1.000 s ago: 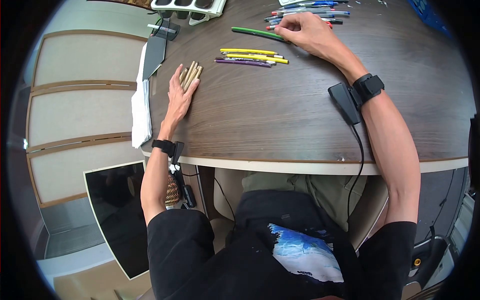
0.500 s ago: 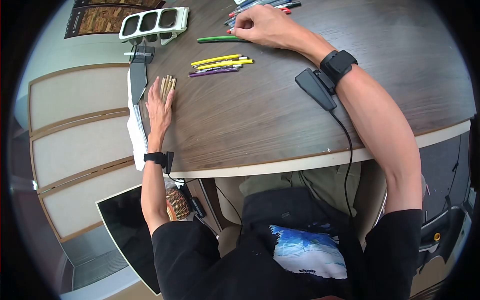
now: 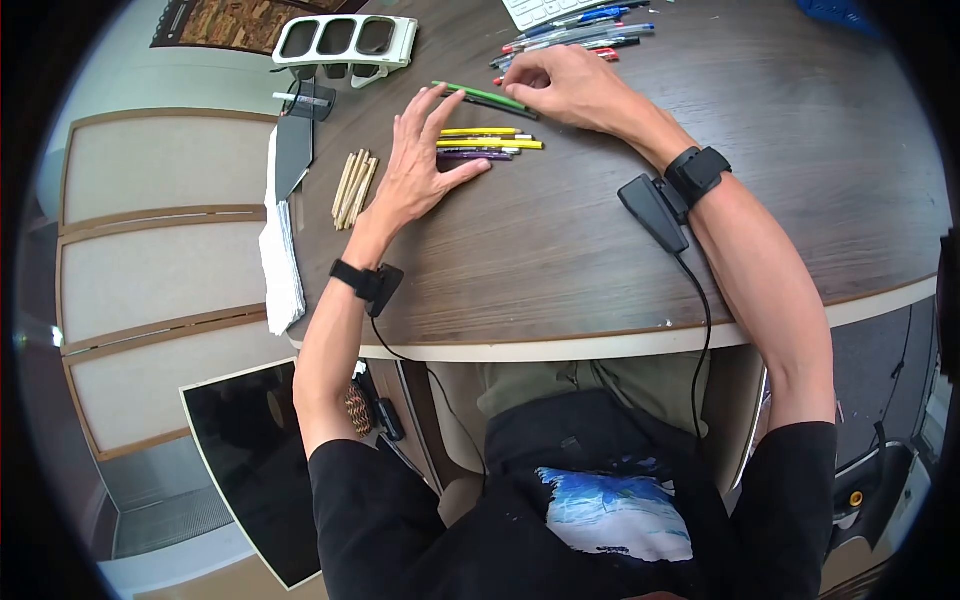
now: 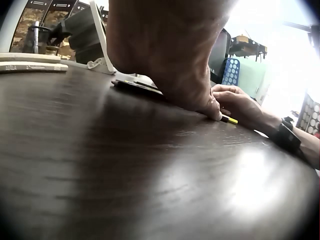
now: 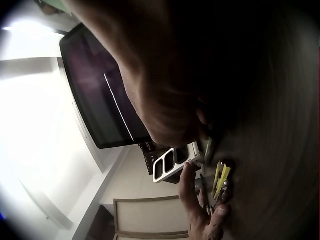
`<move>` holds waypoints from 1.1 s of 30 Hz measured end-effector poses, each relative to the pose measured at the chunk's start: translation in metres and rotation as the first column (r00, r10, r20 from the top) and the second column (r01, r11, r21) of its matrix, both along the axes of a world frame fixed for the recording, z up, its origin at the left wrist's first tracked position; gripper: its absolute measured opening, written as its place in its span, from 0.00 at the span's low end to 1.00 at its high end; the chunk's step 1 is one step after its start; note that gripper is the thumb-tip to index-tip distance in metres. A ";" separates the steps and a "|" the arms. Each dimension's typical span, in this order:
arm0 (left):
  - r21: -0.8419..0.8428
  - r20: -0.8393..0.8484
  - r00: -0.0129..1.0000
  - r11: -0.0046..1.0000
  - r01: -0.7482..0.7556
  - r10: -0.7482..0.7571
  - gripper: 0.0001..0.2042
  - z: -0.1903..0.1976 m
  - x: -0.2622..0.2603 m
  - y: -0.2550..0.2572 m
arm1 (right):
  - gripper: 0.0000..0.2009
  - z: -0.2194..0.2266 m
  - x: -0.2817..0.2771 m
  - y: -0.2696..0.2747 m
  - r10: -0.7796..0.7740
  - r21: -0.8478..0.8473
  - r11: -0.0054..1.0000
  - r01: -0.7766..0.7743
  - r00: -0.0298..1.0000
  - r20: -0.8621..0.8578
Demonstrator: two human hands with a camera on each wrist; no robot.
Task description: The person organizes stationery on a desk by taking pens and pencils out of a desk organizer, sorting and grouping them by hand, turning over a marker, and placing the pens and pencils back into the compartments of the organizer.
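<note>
While the left hand (image 3: 413,175) spreads its fingers by the yellow pencils (image 3: 492,144), the right hand (image 3: 572,88) curls at the green pencil (image 3: 480,96) on the desk (image 3: 560,245), gripping or not I can't tell; it's probably light, stiff, best pinched mid-barrel.

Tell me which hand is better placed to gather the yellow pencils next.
Probably the left hand: in the head view, its thumb and index finger spread to either side of the yellow pencils, while the right hand is at the green pencil.
</note>
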State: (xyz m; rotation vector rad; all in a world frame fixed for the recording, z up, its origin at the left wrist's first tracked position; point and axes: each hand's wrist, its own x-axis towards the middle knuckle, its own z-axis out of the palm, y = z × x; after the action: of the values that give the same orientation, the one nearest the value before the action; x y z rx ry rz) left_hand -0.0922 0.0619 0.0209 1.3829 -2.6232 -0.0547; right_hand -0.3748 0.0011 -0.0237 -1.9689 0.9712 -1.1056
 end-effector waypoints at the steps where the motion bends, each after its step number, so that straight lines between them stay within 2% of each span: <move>1: 0.001 -0.012 1.000 1.000 0.014 -0.014 0.46 -0.003 -0.002 -0.004 | 0.16 -0.002 0.002 0.001 0.021 0.018 1.000 -0.020 1.000 -0.024; 4: 0.088 -0.035 0.999 0.995 0.041 -0.038 0.41 -0.004 -0.010 -0.014 | 0.17 -0.006 0.003 0.004 0.032 0.024 0.999 -0.030 0.998 -0.063; 5: 0.048 -0.042 0.997 0.997 0.064 -0.062 0.37 -0.004 -0.015 -0.013 | 0.17 -0.006 0.001 0.007 0.017 0.036 0.999 -0.015 0.998 -0.055; 6: 0.048 -0.046 0.997 0.996 0.071 -0.069 0.37 -0.004 -0.018 -0.012 | 0.17 -0.005 -0.002 0.008 0.002 0.047 0.999 0.001 0.999 -0.050; 8: 0.084 -0.047 0.999 0.996 0.011 -0.007 0.35 -0.005 -0.022 -0.010 | 0.17 -0.001 -0.006 0.007 0.006 0.070 0.998 -0.001 0.998 -0.065; 13: -0.047 -0.028 0.999 0.998 0.045 -0.046 0.30 -0.004 -0.030 0.005 | 0.18 0.008 -0.012 0.014 0.041 0.088 0.996 -0.029 0.991 -0.126; 15: -0.083 -0.005 0.998 0.995 0.061 -0.061 0.27 0.000 -0.031 0.010 | 0.19 0.006 -0.010 0.011 0.053 0.030 0.998 -0.050 0.994 -0.091; 16: -0.089 -0.011 0.999 0.995 0.046 -0.047 0.27 0.004 -0.030 0.011 | 0.19 0.007 -0.010 0.011 0.067 0.025 0.998 -0.064 0.993 -0.098; 18: -0.019 0.086 0.993 0.996 0.088 -0.086 0.27 0.015 -0.031 0.009 | 0.19 0.012 -0.012 0.013 0.051 0.088 0.995 -0.046 0.997 -0.055; 22: -0.049 0.219 0.970 0.991 0.122 -0.109 0.26 0.019 -0.028 0.010 | 0.19 0.013 -0.011 0.014 0.040 0.076 0.996 -0.036 0.998 -0.051; 27: -0.067 0.267 0.958 0.989 0.131 -0.109 0.18 0.013 -0.027 0.013 | 0.17 0.003 -0.006 0.008 0.050 0.064 0.997 -0.047 0.998 -0.041; 30: -0.103 0.251 0.963 0.986 0.129 -0.099 0.18 0.010 -0.027 0.012 | 0.16 0.000 -0.005 0.005 0.034 0.043 0.999 -0.033 0.999 -0.017; 32: -0.075 0.248 0.963 0.989 0.126 -0.104 0.18 0.011 -0.026 0.012 | 0.16 -0.003 -0.004 0.005 0.011 0.044 0.999 -0.012 1.000 0.019; 33: -0.042 0.193 0.977 0.995 0.094 -0.085 0.19 0.010 -0.025 0.012 | 0.16 -0.004 -0.003 0.005 0.020 0.047 0.999 -0.021 1.000 0.020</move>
State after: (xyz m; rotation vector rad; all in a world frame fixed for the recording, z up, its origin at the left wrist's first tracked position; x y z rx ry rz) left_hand -0.1170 0.0741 0.0308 1.3129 -2.8206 0.1400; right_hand -0.3783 0.0059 -0.0279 -1.9230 0.9559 -1.0793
